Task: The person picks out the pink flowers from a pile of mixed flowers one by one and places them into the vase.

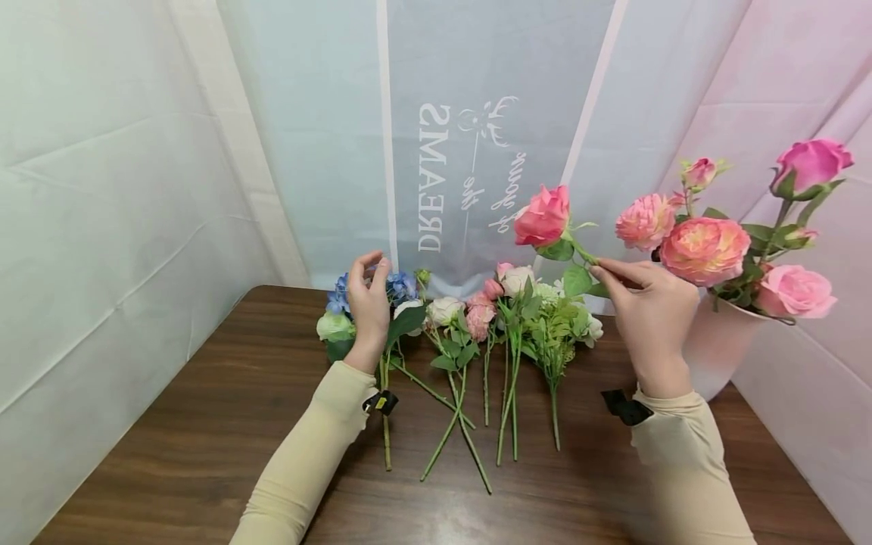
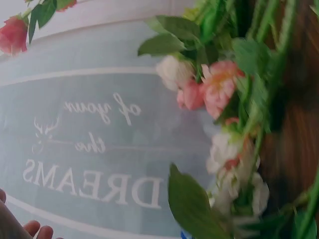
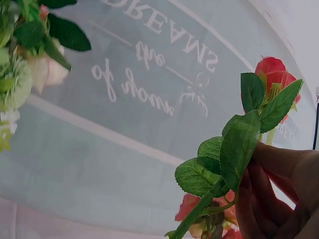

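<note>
A coral-pink artificial rose (image 1: pixel 543 217) is pinched by its green stem between the thumb and fingers of my right hand (image 1: pixel 654 318). Its bloom tilts up to the left, and in the right wrist view its leaves (image 3: pixel 239 149) fan out beside the fingertips. Just right of that hand stands a pale vase (image 1: pixel 724 344) holding several pink and peach flowers (image 1: pixel 705 250). My left hand (image 1: pixel 370 303), fingers loosely bent and holding nothing, is raised over the blue hydrangea (image 1: pixel 402 286) and a pale green bloom (image 1: pixel 334 326) at the left of the loose flowers.
On the brown wooden table (image 1: pixel 204 454) lies a row of loose stems with white roses (image 1: pixel 446 310), pink flowers (image 1: pixel 480 316) and leafy green sprigs (image 1: pixel 555 333), stems toward me. A printed cloth backdrop (image 1: pixel 327 151) hangs behind and around the table.
</note>
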The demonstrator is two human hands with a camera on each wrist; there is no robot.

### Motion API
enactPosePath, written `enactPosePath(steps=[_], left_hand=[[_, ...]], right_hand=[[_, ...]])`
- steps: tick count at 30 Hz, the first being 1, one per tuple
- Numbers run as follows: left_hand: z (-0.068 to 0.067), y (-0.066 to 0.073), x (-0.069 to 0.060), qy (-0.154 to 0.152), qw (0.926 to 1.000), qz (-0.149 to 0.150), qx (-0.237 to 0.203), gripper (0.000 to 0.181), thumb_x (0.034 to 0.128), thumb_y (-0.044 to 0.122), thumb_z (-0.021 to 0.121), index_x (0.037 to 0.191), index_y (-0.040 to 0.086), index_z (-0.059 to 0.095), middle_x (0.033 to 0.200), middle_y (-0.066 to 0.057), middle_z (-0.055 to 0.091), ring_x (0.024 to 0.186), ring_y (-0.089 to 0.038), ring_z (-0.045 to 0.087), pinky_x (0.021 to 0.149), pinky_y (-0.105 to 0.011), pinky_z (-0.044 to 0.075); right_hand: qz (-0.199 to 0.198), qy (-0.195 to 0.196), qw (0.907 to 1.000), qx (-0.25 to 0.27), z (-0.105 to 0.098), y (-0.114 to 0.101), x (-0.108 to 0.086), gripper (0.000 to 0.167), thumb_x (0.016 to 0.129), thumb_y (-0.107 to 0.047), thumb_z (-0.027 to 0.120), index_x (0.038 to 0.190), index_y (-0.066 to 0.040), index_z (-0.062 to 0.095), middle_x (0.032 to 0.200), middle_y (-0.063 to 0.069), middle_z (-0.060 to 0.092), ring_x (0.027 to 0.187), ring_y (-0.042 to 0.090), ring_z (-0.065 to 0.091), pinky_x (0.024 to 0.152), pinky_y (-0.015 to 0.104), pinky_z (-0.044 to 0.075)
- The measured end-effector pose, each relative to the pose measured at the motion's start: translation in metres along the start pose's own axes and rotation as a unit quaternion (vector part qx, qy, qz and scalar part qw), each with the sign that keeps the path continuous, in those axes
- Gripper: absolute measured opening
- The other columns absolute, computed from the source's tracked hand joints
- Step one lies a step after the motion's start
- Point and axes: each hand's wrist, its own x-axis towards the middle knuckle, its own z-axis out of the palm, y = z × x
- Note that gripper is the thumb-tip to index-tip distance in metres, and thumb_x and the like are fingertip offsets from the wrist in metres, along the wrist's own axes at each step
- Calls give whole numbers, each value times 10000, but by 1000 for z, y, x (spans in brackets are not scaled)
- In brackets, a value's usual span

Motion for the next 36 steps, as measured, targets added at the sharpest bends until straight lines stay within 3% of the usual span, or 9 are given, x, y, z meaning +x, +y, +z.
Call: enactPosePath(steps=[5, 20, 25, 30, 33, 36], left_hand=[[-14, -6, 5, -170, 9986, -59, 501, 339, 966, 370, 525, 1210, 145, 597, 1236, -72, 539, 1053, -224, 493, 801, -383, 418], [-60, -23, 23, -255, 9887, -389, 1427, 420, 942, 415, 549, 1265, 148, 578, 1317, -89, 492, 1184, -299, 434, 897, -470, 391], [-70, -27, 25, -310, 9863, -405, 1570, 449, 935, 429, 555, 1278, 139, 569, 1316, -102, 488, 1191, -315, 419, 892, -471, 388], [-77, -29, 27, -246, 9833, -308, 1779, 455, 933, 437, 557, 1286, 150, 566, 1290, -105, 505, 1170, -290, 423, 894, -472, 386], [-82, -32, 28, -180, 9805, -249, 1940, 460, 931, 442, 558, 1288, 153, 567, 1301, -105, 514, 1176, -284, 425, 932, -487, 361], [-86, -33, 29, -165, 9784, -215, 2048, 467, 928, 448, 560, 1290, 154, 566, 1317, -107, 513, 1181, -293, 423, 955, -501, 341]], right_hand=[[25, 8, 10000, -66, -9, 4, 3, 157, 785, -216, 785, 887, -97, 787, 756, 147, 723, 635, -319, 337, 556, 53, 233], [179, -157, 9977, -630, -34, 13, 9, 208, 774, -254, 791, 937, -124, 782, 878, 144, 734, 743, -390, 286, 518, 46, 178], [103, -4, 9983, -571, -39, 15, 13, 226, 748, -228, 813, 929, -97, 776, 853, 174, 723, 739, -394, 319, 497, 78, 159], [175, 93, 9992, -350, -46, 18, 15, 244, 741, -236, 819, 948, -114, 771, 859, 184, 718, 781, -389, 354, 559, 50, 218], [294, 184, 9991, -251, -51, 21, 16, 253, 744, -268, 816, 965, -154, 770, 894, 78, 732, 795, -370, 393, 609, 22, 262], [241, 247, 9991, -225, -56, 24, 17, 241, 755, -278, 805, 963, -160, 770, 905, -178, 683, 806, -362, 413, 630, 13, 274]])
